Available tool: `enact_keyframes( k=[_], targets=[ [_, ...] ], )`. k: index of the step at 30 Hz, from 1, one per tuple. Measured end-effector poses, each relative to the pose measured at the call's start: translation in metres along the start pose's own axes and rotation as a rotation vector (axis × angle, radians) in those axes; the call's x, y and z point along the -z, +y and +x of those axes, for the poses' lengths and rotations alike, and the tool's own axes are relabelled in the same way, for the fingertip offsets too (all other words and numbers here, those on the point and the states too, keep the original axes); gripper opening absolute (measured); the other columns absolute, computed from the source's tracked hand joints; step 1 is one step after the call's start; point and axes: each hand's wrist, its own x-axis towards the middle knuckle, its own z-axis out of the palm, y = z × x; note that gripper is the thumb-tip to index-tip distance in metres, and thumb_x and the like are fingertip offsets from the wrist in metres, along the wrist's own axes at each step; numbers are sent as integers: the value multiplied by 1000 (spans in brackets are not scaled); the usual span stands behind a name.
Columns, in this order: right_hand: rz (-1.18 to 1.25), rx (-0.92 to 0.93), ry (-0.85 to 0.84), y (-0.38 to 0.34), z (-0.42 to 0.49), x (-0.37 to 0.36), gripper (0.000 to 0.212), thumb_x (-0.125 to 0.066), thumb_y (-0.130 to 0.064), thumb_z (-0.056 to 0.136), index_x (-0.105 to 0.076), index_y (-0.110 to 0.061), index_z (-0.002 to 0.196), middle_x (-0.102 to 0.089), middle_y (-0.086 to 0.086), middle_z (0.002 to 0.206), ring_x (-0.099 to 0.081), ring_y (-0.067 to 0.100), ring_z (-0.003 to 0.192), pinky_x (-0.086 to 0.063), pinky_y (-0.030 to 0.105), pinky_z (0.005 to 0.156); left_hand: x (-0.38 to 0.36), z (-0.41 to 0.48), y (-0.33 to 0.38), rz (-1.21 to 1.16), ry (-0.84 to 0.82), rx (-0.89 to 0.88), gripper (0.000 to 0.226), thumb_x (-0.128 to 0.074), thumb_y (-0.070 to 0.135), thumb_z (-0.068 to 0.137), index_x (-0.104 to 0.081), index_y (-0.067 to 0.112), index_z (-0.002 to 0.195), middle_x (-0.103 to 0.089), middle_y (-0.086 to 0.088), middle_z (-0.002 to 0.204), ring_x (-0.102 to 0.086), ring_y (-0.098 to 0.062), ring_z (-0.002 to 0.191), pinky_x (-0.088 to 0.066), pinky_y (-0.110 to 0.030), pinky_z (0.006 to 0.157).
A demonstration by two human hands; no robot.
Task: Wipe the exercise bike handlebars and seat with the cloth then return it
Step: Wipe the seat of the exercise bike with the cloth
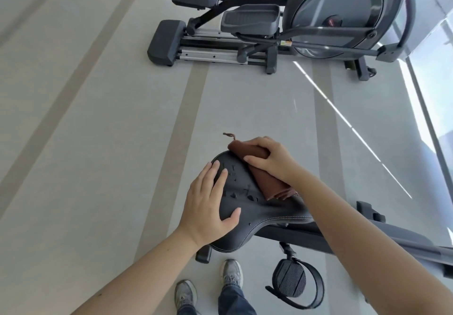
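The black padded bike seat [247,206] fills the lower middle of the head view, with small worn nicks in its surface. A folded brown cloth [269,182] lies on the seat's far right part. My right hand [272,159] presses down on the cloth, fingers curled over its upper fold. My left hand [208,204] rests flat on the seat's left side, fingers spread, holding nothing. The handlebars are out of view.
The bike frame [382,238] runs off to the right, with a strapped pedal [291,280] below the seat. An elliptical machine [257,27] stands ahead on the grey striped floor. My two shoes [208,282] are just below the seat. A window edge runs along the right.
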Motion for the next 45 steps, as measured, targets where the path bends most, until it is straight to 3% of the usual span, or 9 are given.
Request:
enact_keyframes(
  k=[7,10,14,17,22,26,33,39,45],
  targets=[
    [29,-66,-194,22,-49,36,28,-74,-14,74,-61,-35,87,-62,-13,96,-57,-13,79,-40,1,70,0,1,-1,-3,-7,-4,71,-55,42,71,-49,-2,127,-42,-22,137,-36,-35,129,-38,-46,101],
    [43,-37,-146,19,-39,32,25,-74,-17,74,-62,-35,85,-63,-13,93,-58,-7,79,-41,3,69,0,1,-1,-12,-7,-4,70,-55,41,71,-50,-3,126,-43,-23,136,-37,-36,129,-39,-47,100],
    [32,6,13,8,-4,8,22,-71,-21,77,-62,-29,96,-60,1,102,-56,14,90,-42,18,77,1,1,0,-12,-9,-6,71,-55,41,71,-50,-3,126,-43,-23,136,-37,-37,128,-40,-49,99],
    [77,17,-23,8,-1,5,24,-69,-21,79,-58,-36,93,-62,-6,98,-57,8,87,-42,8,72,2,1,1,-15,-16,-5,71,-55,41,71,-49,-3,127,-43,-23,136,-37,-37,128,-40,-49,99],
    [-78,-86,-199,22,-41,37,26,-70,-18,78,-58,-39,88,-63,-12,91,-59,7,85,-41,4,71,2,0,1,4,-10,-17,70,-53,41,72,-50,-5,125,-44,-25,134,-38,-39,127,-39,-51,99],
    [-161,-150,-221,28,-75,62,37,-68,-12,77,-58,-47,84,-62,-22,89,-57,-10,76,-41,2,66,2,0,1,7,-12,-21,71,-51,42,73,-49,-5,126,-43,-26,135,-38,-39,127,-38,-52,99],
    [-166,-236,161,27,-110,39,39,-67,-16,76,-54,-52,84,-57,-7,94,-57,13,85,-42,28,78,2,-1,0,-43,-2,-27,71,-50,42,73,-48,-5,126,-43,-26,135,-37,-40,127,-37,-54,99],
    [-203,-415,750,11,-129,-23,29,-64,-25,78,-61,-37,104,-51,-4,98,-50,15,81,-34,24,78,3,-1,-2,-101,-34,-22,72,-47,43,72,-48,-5,126,-42,-27,136,-36,-41,128,-35,-55,100],
    [-50,-515,1091,-31,-128,-109,36,-64,-26,79,-59,-31,115,-43,-3,103,-52,18,91,-42,29,83,4,1,-5,-119,-68,-29,76,-59,41,67,-47,-5,127,-42,-27,136,-37,-42,127,-33,-53,101]
  ],
)
